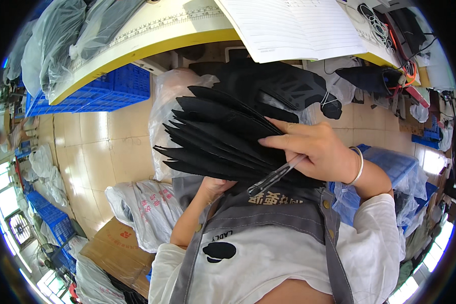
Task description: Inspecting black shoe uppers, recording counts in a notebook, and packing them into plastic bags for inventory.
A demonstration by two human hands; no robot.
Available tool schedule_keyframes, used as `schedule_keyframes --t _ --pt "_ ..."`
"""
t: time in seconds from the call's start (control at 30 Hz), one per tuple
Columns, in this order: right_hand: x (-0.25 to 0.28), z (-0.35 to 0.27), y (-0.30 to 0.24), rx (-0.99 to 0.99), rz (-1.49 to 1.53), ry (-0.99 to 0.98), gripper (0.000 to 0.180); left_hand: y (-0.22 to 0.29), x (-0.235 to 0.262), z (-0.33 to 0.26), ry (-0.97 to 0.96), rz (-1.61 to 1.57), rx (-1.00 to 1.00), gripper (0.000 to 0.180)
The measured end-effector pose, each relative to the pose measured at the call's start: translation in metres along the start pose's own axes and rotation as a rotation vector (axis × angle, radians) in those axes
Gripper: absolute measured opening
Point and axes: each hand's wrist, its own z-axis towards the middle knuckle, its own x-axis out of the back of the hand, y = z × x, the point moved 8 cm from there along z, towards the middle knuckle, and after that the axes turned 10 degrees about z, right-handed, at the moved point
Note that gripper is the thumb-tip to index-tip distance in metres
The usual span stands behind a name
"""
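Note:
A thick, fanned stack of flat black pieces, looking like cut fabric, spreads over my lap with pointed ends to the left. My left hand grips its lower near edge from below, and most of the fingers are hidden. My right hand reaches over the right part of the stack. Its index and middle fingers extend onto the pieces, touching them. Tucked in the same hand is a slim pen-like tool, grey with a dark, clear end pointing down-left. More black material lies just beyond the stack.
Ahead stands a white table with a yellow edge and ruler marks, bearing an open notebook. Blue crates sit under it at left. Plastic-wrapped bundles and a cardboard box are at left; blue plastic bags are at right.

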Motion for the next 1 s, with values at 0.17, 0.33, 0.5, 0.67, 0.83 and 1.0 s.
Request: schedule_keyframes --t 0.17,0.33,0.5,0.67,0.83,1.0 --pt "0.004 0.002 0.002 -0.029 0.171 0.083 0.035 0.017 -0.023 0.005 -0.005 0.008 0.013 0.094" --pt "0.004 0.006 0.004 -0.096 0.240 0.045 0.042 0.017 -0.025 0.004 -0.087 -0.020 -0.006 0.093" --pt "0.006 0.007 0.008 -0.109 0.334 0.069 0.038 0.021 -0.036 0.010 -0.143 0.014 -0.049 0.090" --pt "0.006 0.008 0.012 -0.345 0.449 0.007 0.030 0.020 -0.036 0.008 -0.115 0.014 -0.032 0.087" --pt "0.005 0.005 0.008 -0.222 0.260 0.006 0.029 0.008 -0.001 -0.006 -0.071 0.189 -0.045 0.086" --pt "0.006 0.007 -0.001 -0.122 0.110 0.014 0.037 0.011 -0.010 -0.004 -0.031 0.138 -0.039 0.078"
